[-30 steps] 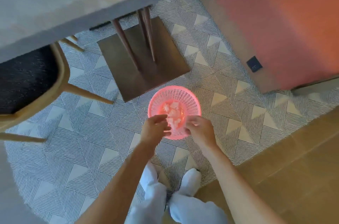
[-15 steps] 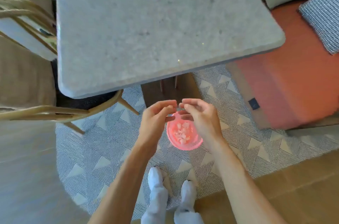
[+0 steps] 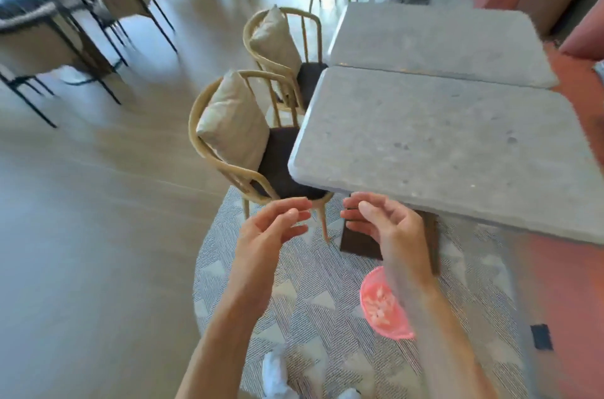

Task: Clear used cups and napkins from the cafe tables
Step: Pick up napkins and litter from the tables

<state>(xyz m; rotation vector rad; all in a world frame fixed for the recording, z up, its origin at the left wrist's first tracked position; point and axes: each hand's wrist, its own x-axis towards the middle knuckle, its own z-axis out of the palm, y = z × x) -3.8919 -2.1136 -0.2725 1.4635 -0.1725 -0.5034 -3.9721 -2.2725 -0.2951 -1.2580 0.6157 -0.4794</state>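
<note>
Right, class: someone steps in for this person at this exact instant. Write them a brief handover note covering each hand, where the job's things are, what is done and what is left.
Left hand: open, holds nothing, raised in front of the near table.
Right hand: open, holds nothing, beside the left.
Pink basket: on the patterned rug below the right forearm, with white crumpled scraps in it.
Done: the near table and far table show no cups or napkins.
Left: the tables further off are too blurred to judge; check them and take the basket along.
</note>
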